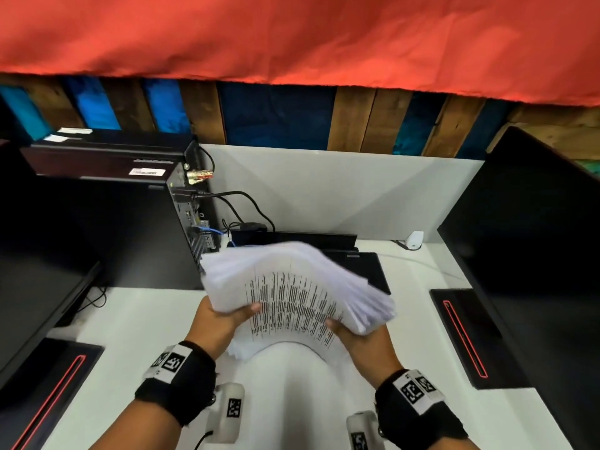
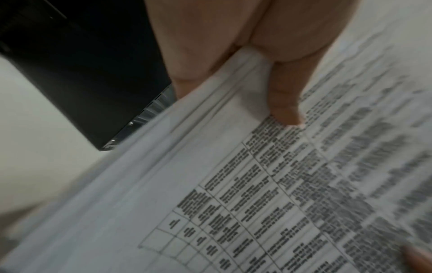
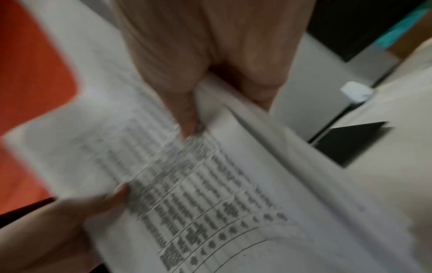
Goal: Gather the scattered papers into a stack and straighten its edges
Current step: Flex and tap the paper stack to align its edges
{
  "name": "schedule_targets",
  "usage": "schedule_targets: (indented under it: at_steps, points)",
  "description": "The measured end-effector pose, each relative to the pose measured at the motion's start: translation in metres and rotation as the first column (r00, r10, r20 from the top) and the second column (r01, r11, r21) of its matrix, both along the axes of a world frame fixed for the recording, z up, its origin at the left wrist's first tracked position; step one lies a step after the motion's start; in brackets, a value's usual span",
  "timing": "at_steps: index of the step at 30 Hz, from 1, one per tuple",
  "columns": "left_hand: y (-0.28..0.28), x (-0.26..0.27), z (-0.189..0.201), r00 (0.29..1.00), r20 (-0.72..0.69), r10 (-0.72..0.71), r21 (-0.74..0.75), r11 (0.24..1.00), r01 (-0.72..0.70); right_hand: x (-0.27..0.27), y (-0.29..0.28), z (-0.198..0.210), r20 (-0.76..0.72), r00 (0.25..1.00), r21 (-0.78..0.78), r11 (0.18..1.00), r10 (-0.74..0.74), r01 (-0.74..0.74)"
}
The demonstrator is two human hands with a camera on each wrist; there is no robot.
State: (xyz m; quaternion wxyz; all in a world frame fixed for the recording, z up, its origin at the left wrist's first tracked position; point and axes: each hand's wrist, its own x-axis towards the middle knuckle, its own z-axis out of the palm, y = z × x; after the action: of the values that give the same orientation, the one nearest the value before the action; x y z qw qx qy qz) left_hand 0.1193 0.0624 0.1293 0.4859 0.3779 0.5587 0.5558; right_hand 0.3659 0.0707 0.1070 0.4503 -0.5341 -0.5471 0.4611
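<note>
A thick stack of white papers with a printed table on the top sheet is held above the white desk, bowed upward in the middle and blurred. My left hand grips its left side, thumb on top. My right hand grips its right side, thumb on top. In the left wrist view my left thumb presses on the printed stack of papers. In the right wrist view my right thumb pinches the stack of papers, and the left hand shows at the lower left.
A black computer tower with cables stands at the left. A black monitor stands at the right, its base on the desk. A dark flat device lies behind the stack. A small white adapter sits near the partition.
</note>
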Motion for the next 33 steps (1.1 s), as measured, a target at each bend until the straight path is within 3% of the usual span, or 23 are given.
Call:
schedule_targets:
  at_steps: [4, 8, 12, 16, 19, 24, 29, 33]
  points:
    - [-0.007, 0.012, 0.015, 0.999, 0.012, 0.035, 0.085, 0.996, -0.036, -0.013, -0.007, 0.009, 0.022, 0.994, 0.072, 0.992, -0.11, 0.108]
    - [-0.009, 0.015, 0.018, 0.998, 0.033, 0.044, 0.106, 0.993, -0.047, -0.015, -0.009, 0.019, 0.107, 0.991, 0.148, 0.987, -0.076, 0.059]
    - [-0.007, 0.018, 0.035, 0.995, 0.078, 0.064, 0.197, 0.977, -0.078, -0.014, -0.011, 0.041, -0.043, 0.977, 0.286, 0.934, -0.21, 0.213]
    - [-0.002, 0.022, 0.06, 0.979, 0.018, 0.204, 0.332, 0.922, -0.198, -0.014, -0.009, 0.063, 0.272, 0.891, 0.608, 0.782, -0.363, 0.133]
    - [0.007, 0.029, 0.072, 0.945, -0.047, 0.324, 0.375, 0.883, -0.283, -0.016, -0.008, 0.071, 0.389, 0.838, 0.605, 0.792, -0.383, 0.081]
    - [0.018, 0.029, 0.075, 0.904, -0.097, 0.416, 0.356, 0.863, -0.359, -0.018, -0.008, 0.067, 0.358, 0.819, 0.591, 0.788, -0.448, 0.173]
    - [0.013, 0.032, 0.074, 0.916, -0.026, 0.399, 0.346, 0.864, -0.367, -0.018, -0.011, 0.065, 0.324, 0.851, 0.598, 0.787, -0.412, 0.153]
    - [0.013, 0.032, 0.071, 0.904, -0.045, 0.426, 0.337, 0.858, -0.388, -0.019, -0.009, 0.063, 0.216, 0.898, 0.52, 0.823, -0.384, 0.227]
